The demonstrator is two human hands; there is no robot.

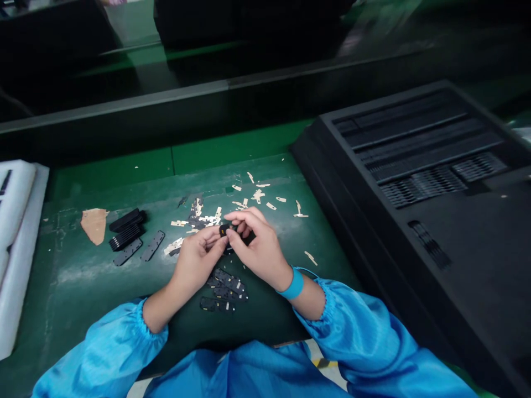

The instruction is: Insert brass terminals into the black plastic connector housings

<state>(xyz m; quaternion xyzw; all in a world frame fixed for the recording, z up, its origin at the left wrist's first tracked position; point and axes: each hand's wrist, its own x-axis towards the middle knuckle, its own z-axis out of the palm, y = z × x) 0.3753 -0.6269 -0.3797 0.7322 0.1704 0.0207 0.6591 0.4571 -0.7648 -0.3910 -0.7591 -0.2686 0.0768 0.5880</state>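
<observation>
My left fingers [217, 250] and right fingers [238, 243] pinch close together, left forearm [158, 307] and right forearm [309, 296] slanting inward.

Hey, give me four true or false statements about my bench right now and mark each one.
1. The left hand and right hand meet at a small black part. True.
2. The wristband is on the left wrist. False: the blue wristband is on the right wrist.
3. A brown piece lies left of the stacked black parts. True.
4. The large black tray is left of both hands. False: the large black tray is to their right.
</observation>
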